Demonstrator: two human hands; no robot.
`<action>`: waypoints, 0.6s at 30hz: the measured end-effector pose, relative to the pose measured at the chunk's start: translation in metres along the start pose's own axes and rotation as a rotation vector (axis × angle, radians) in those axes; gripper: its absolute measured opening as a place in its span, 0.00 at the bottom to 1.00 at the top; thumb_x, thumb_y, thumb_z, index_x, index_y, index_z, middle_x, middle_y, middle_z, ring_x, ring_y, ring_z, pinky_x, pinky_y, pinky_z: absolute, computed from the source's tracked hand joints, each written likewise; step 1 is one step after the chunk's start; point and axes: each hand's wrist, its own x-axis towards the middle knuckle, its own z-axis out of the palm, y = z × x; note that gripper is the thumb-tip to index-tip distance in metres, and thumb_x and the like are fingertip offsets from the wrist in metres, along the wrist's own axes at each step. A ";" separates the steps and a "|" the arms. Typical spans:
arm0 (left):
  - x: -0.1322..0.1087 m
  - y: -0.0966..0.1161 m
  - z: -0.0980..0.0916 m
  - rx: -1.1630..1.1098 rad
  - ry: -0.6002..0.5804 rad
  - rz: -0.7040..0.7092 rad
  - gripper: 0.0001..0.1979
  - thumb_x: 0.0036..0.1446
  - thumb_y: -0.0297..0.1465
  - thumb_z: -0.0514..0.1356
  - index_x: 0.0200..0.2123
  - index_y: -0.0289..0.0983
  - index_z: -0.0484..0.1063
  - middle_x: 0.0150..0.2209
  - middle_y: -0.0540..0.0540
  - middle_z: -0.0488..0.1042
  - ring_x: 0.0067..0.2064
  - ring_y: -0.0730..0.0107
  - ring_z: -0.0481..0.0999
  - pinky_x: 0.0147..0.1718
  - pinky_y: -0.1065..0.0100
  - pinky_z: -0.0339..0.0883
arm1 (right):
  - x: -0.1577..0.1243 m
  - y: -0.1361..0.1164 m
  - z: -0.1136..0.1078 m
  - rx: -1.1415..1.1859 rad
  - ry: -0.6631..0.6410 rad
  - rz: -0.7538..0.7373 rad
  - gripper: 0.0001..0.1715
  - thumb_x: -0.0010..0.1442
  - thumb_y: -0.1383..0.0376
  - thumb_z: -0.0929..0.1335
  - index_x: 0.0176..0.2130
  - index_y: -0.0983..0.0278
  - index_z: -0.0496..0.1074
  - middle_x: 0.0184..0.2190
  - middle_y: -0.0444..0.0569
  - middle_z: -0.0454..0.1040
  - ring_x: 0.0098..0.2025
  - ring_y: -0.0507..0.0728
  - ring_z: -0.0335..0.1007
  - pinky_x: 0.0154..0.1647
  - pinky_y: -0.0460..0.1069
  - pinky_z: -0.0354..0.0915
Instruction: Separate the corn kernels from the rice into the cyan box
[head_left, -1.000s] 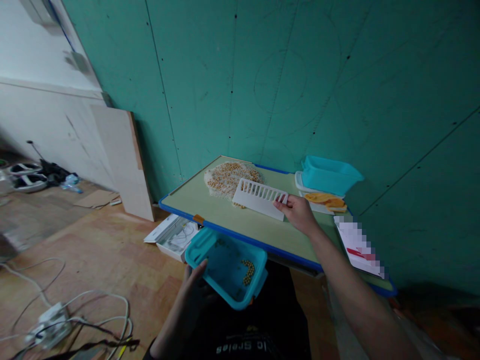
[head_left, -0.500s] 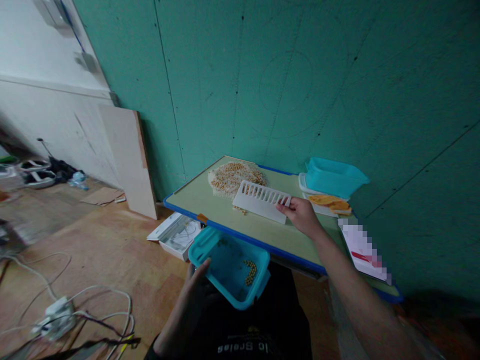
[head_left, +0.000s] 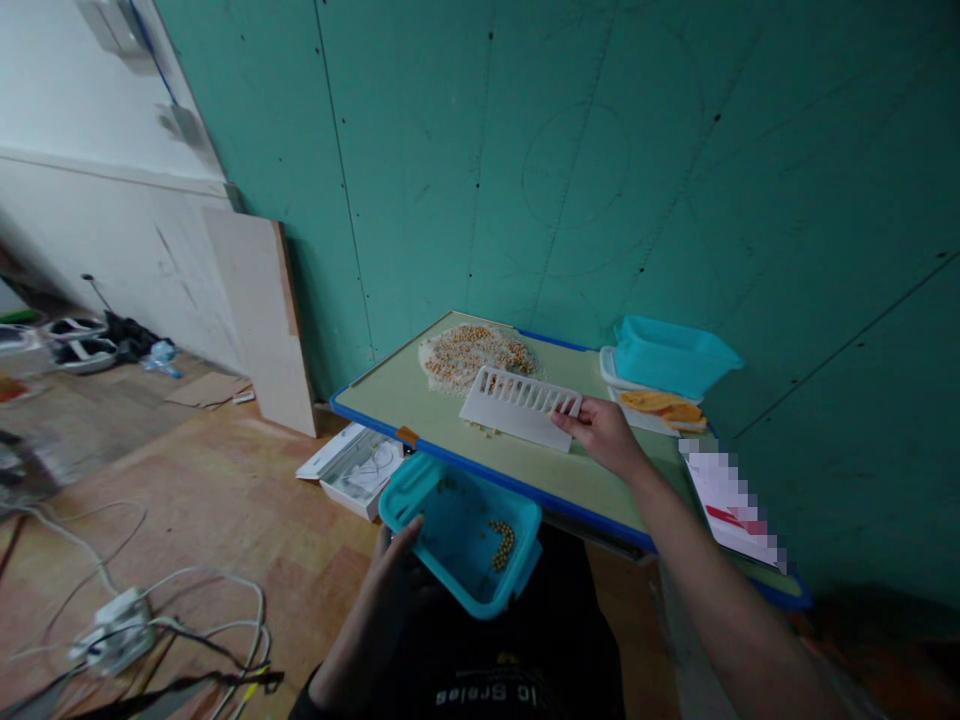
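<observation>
My left hand [head_left: 396, 550] grips the near left rim of a teal plastic container [head_left: 457, 585], held just below the table's front edge. Several yellowish beans [head_left: 502, 545] lie inside it, mostly toward the right end. My right hand [head_left: 600, 430] pinches the right end of a white slotted plastic piece [head_left: 517, 412], which is tilted over the tabletop. Behind that piece spreads a pile of white grains mixed with beans [head_left: 469, 355]. A few loose beans [head_left: 484, 431] show at its lower left edge.
The blue-edged table [head_left: 600, 480] stands against a green wall. At its right are another teal container [head_left: 671, 355], a folded yellow cloth [head_left: 660, 405] and a blurred-out flat item [head_left: 731, 500]. An opened white box [head_left: 364, 470] and cables with a power strip [head_left: 116, 630] lie on the floor.
The slotted piece has shifted slightly left and down toward the table's front edge, beside the loose beans. My left hand keeps the container in nearly the same place.
</observation>
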 end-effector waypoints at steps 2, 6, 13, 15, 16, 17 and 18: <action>-0.001 0.000 0.000 -0.012 -0.014 0.000 0.41 0.67 0.43 0.73 0.78 0.50 0.61 0.65 0.34 0.82 0.62 0.41 0.88 0.58 0.46 0.84 | 0.000 0.000 0.000 0.002 -0.002 -0.005 0.26 0.53 0.44 0.81 0.38 0.63 0.87 0.38 0.57 0.91 0.41 0.70 0.90 0.43 0.60 0.83; -0.003 0.003 0.000 0.005 -0.036 -0.022 0.43 0.68 0.43 0.72 0.79 0.53 0.57 0.65 0.34 0.81 0.64 0.38 0.87 0.59 0.42 0.83 | 0.001 0.001 -0.001 0.017 0.013 -0.012 0.27 0.54 0.43 0.82 0.38 0.63 0.88 0.40 0.57 0.91 0.43 0.71 0.90 0.44 0.60 0.84; -0.008 0.007 0.004 0.017 -0.033 -0.033 0.42 0.71 0.43 0.70 0.80 0.52 0.55 0.68 0.32 0.79 0.63 0.40 0.87 0.57 0.47 0.84 | 0.001 0.003 -0.001 0.002 0.009 -0.003 0.29 0.53 0.41 0.82 0.38 0.63 0.87 0.38 0.57 0.91 0.41 0.71 0.90 0.44 0.61 0.84; -0.007 0.006 0.003 0.021 -0.029 -0.032 0.42 0.70 0.43 0.70 0.80 0.52 0.55 0.67 0.32 0.78 0.63 0.40 0.87 0.56 0.48 0.84 | 0.000 0.001 -0.001 0.014 -0.011 -0.003 0.29 0.53 0.41 0.82 0.37 0.62 0.87 0.38 0.57 0.91 0.42 0.71 0.90 0.47 0.63 0.84; -0.007 0.005 0.003 0.025 -0.030 -0.026 0.42 0.70 0.43 0.70 0.80 0.52 0.55 0.66 0.32 0.78 0.63 0.40 0.87 0.56 0.48 0.85 | 0.000 0.000 -0.001 0.021 -0.020 -0.005 0.29 0.52 0.40 0.83 0.37 0.62 0.87 0.38 0.57 0.91 0.43 0.71 0.90 0.48 0.63 0.84; -0.006 0.004 0.002 0.029 -0.035 -0.017 0.42 0.69 0.44 0.70 0.79 0.52 0.55 0.65 0.33 0.79 0.62 0.40 0.87 0.55 0.49 0.85 | 0.000 -0.001 -0.001 0.026 -0.024 -0.006 0.30 0.52 0.40 0.83 0.37 0.62 0.87 0.37 0.57 0.91 0.44 0.71 0.90 0.49 0.64 0.84; -0.005 0.003 0.001 0.031 -0.043 -0.007 0.42 0.69 0.44 0.71 0.79 0.52 0.56 0.63 0.33 0.80 0.61 0.41 0.87 0.55 0.50 0.85 | 0.000 -0.001 0.000 0.029 -0.025 -0.007 0.30 0.52 0.39 0.83 0.37 0.62 0.87 0.36 0.57 0.90 0.44 0.71 0.90 0.49 0.64 0.84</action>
